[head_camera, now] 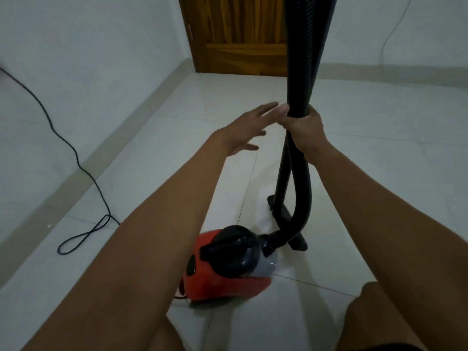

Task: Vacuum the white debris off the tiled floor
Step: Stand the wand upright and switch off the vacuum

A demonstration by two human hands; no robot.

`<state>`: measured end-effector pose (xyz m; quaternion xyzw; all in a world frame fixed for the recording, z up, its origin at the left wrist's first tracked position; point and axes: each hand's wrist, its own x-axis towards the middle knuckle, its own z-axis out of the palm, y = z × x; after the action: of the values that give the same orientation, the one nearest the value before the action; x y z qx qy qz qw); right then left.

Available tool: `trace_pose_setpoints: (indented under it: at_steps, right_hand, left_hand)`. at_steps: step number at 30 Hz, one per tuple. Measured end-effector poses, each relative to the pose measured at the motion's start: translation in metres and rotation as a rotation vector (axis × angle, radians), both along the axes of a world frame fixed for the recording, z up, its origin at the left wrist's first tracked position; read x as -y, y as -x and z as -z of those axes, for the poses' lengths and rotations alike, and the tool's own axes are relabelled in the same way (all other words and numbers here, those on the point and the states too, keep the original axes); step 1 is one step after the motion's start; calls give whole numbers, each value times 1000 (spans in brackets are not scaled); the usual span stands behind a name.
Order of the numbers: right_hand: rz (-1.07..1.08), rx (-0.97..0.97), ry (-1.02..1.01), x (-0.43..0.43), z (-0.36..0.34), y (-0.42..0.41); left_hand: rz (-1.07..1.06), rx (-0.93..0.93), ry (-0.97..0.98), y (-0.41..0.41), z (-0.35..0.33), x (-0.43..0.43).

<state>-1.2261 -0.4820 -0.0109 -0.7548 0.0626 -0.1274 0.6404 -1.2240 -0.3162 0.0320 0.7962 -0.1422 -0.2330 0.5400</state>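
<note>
While the red vacuum cleaner (pixel 222 269) sits nearest on the tiled floor (pixel 152 160), its black floor head (pixel 287 224) rests just beyond, and the wand (pixel 282 173) rises almost upright toward twelve o'clock. Farther up, the right hand (pixel 305 127) is wrapped around wand and hose (pixel 305 198) together. The left hand (pixel 243 130), fingers spread and empty, hovers at its nine o'clock. White debris cannot be made out on the pale tiles.
</note>
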Motion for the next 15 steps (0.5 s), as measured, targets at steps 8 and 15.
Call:
trace_pose_setpoints:
  at_steps: [8,15]
  right_hand:
    - [-74,37,28,-11,10,0]
    - [-80,15,96,-8,27,9]
  left_hand:
    - [-35,-345,-687,64,175,-157]
    - [88,-225,-946,90,223,-180]
